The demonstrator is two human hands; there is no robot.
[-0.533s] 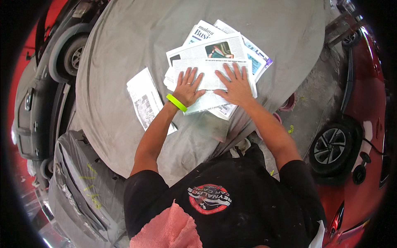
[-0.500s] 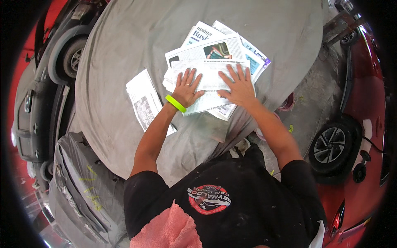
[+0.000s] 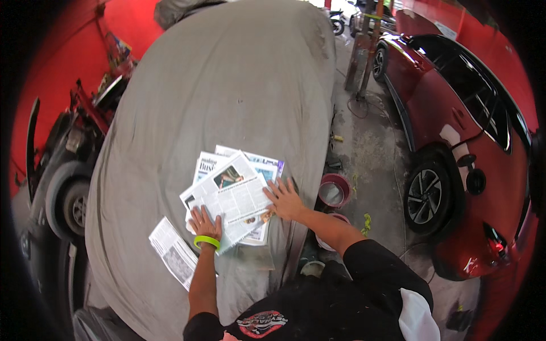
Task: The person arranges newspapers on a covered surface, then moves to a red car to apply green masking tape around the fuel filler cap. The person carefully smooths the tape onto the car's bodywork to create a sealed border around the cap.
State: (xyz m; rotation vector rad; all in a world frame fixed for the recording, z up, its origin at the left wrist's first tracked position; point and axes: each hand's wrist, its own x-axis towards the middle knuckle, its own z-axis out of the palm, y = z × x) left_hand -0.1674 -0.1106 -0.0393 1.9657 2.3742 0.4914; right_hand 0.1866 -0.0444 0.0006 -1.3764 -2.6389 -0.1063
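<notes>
While a black short-sleeved shirt with a round printed badge (image 3: 318, 301) is filling the nearest space below the hands, a lime-green wristband (image 3: 206, 241) is circling the left wrist. The left hand (image 3: 208, 227) is lying flattened at the near-left edge of a white newspaper sheet with grey printed columns (image 3: 236, 206), fingers slightly apart. The right hand (image 3: 284, 200) is resting at that sheet's right edge, fingers fanning wide. Neither hand is closing around anything; how hard they are pressing, I cannot tell.

Compared with 0.5 s ago, the hands are sitting farther apart, so the sheet's middle is lying bare between them; any steadying now seems to be coming from its borders. The sheet is looking thin, fairly flat and slanted, topping a loose pile.

Left of the left hand, a folded black-and-white newspaper (image 3: 173, 256) is lying apart. Beyond the fingertips, a dark colour photo (image 3: 229, 177) is showing on another sheet. Everything is resting on a wrinkled grey fabric cover (image 3: 222, 74), stretching far ahead. Right of the right hand, a round pink bucket (image 3: 335, 190) is standing before a glossy dark-red car (image 3: 455, 122).
</notes>
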